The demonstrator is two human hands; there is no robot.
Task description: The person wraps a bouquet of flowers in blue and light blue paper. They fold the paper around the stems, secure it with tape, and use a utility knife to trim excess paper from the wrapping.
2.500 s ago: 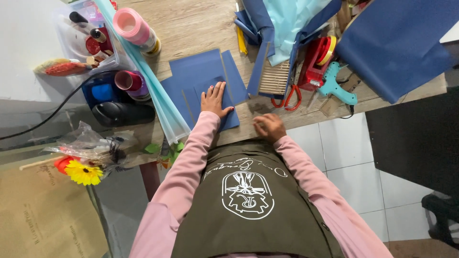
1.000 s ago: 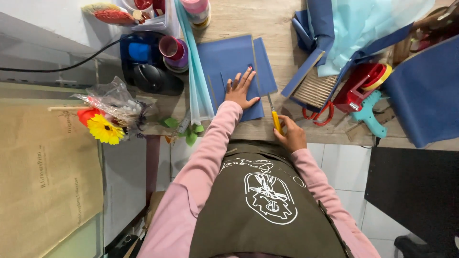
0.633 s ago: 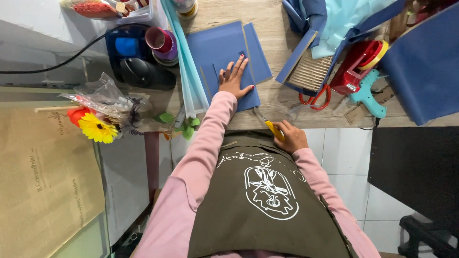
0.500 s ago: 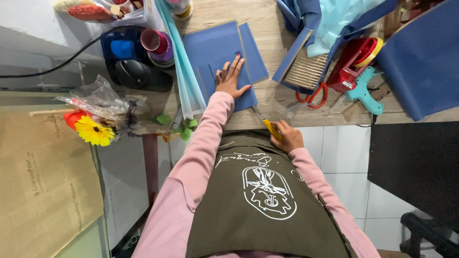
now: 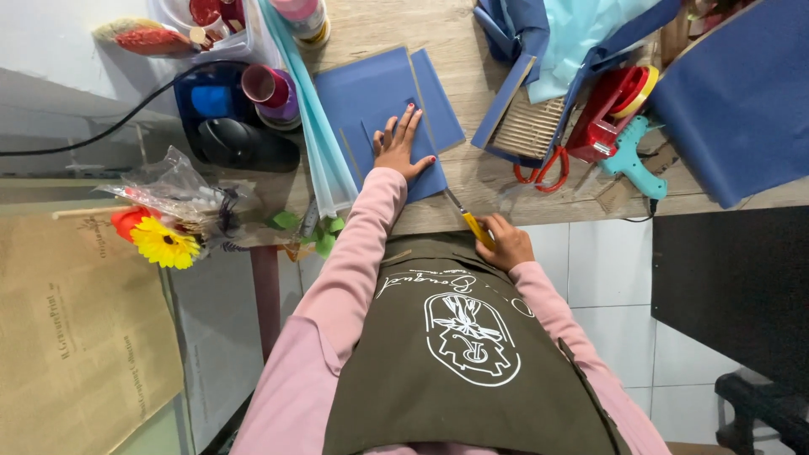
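At desk (image 5: 472,198) edge, right hand (image 5: 504,244) clamps its grip round a yellow-handled craft knife (image 5: 468,220), blade tip at the near right corner of the blue sheet (image 5: 383,109). Left hand (image 5: 399,145) lies flat, fingers spread, pinning that sheet just beyond the blade; it grips nothing. Step in hand looks like slicing the sheet along its right edge. Next stroke likely needs firm downward hold and a straight pull. Sheet: matte, thin, rectangular, stacked layers. Desk: pale wood grain. Further right of the knife, red-handled scissors (image 5: 541,171) and teal glue gun (image 5: 634,156).
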